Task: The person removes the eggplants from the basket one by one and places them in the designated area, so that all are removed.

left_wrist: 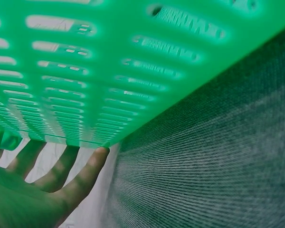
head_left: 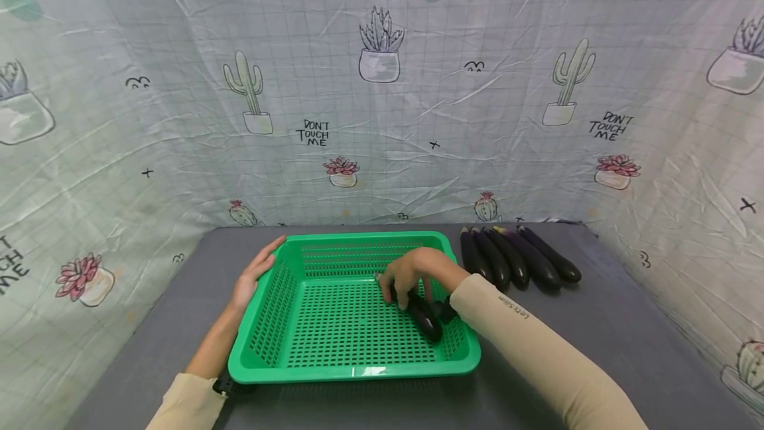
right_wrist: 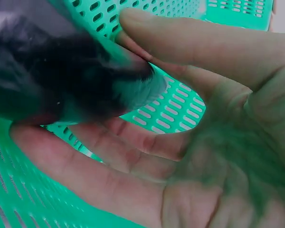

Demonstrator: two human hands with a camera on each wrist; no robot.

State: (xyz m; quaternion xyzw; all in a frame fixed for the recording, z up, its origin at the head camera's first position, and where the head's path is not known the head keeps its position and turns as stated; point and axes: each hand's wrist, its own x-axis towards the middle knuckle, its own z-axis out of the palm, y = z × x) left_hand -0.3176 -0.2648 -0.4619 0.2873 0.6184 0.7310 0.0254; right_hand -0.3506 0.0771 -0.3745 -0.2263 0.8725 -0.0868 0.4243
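Observation:
A green slotted basket (head_left: 358,371) stands on the grey table (head_left: 597,324). My right hand (head_left: 403,282) reaches into it and grips a dark purple eggplant (head_left: 426,322) by one end, low over the basket floor near the right wall. In the right wrist view the thumb and fingers of that hand (right_wrist: 142,142) wrap the eggplant (right_wrist: 52,71) above the basket floor (right_wrist: 180,104). My left hand (head_left: 253,274) lies flat with straight fingers against the outside of the basket's left wall. The left wrist view shows this hand (left_wrist: 47,185) under the basket wall (left_wrist: 109,71).
Several more dark eggplants (head_left: 519,261) lie side by side on the table just right of the basket's far corner. A cactus-print cloth (head_left: 382,85) hangs around the table on three sides. Grey table cover (left_wrist: 218,156) runs beside the basket.

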